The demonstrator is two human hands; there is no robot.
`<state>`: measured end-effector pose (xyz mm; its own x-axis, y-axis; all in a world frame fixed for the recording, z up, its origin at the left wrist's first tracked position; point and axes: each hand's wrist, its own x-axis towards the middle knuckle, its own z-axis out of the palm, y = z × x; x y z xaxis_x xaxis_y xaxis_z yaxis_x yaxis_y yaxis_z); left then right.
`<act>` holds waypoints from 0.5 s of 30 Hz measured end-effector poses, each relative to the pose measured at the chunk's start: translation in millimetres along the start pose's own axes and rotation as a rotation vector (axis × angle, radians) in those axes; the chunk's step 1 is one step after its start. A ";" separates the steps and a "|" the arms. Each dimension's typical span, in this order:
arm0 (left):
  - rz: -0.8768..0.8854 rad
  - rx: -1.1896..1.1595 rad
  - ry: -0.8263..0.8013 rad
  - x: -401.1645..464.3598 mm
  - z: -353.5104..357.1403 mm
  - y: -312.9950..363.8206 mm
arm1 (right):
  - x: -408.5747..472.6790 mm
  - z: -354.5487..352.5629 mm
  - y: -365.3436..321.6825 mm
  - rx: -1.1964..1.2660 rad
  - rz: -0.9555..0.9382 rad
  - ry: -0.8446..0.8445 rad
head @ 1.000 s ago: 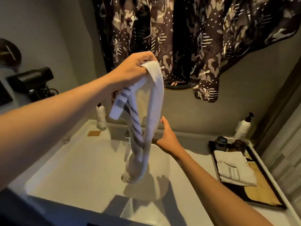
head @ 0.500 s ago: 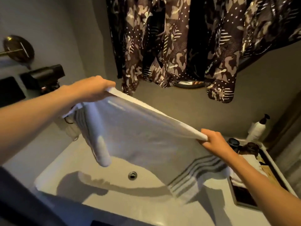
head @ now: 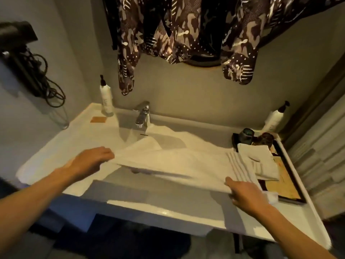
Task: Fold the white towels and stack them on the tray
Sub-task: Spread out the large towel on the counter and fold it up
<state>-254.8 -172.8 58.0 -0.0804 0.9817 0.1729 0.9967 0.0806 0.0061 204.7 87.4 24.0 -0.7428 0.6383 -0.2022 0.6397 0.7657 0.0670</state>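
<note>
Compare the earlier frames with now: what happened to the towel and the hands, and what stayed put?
The white towel, first dangling bunched from the left hand, was pulled open between both hands and lowered; it now lies spread across the sink, with the right hand at its striped end. The folded towel on the tray, the bottles and the faucet stayed put.

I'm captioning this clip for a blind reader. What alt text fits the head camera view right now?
Two bare hands spread a white towel across a white sink counter, the left hand gripping one end and the right hand on the striped end. A folded towel lies on a dark tray at the right; a faucet stands behind.
</note>
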 end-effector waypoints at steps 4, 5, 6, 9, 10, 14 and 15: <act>-0.160 0.051 -0.304 -60.3 64.2 28.1 | -18.5 64.6 -6.1 0.171 -0.031 -0.277; -0.175 0.052 -0.342 -74.7 76.9 30.7 | -17.1 76.0 -7.8 0.197 -0.023 -0.316; -0.247 0.030 -0.400 -81.4 80.0 38.4 | -19.2 83.3 -5.0 0.163 -0.015 -0.365; -0.327 -0.184 -0.462 -97.6 80.7 54.8 | -26.4 107.4 -1.7 0.114 0.029 -0.368; -0.344 -0.144 -0.534 -103.2 78.4 58.3 | -28.4 112.3 -0.8 0.177 0.137 -0.371; -0.305 -0.202 -0.585 -133.8 82.4 71.5 | -39.4 156.5 16.3 0.449 0.367 -0.397; -0.301 -0.195 -0.588 -137.4 84.6 73.2 | -45.6 158.4 23.0 0.367 0.357 -0.380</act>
<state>-171.5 -287.2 -48.5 -0.2898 0.8565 -0.4271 0.9092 0.3858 0.1567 284.6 63.3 -120.0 -0.3922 0.7248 -0.5665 0.9112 0.3906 -0.1311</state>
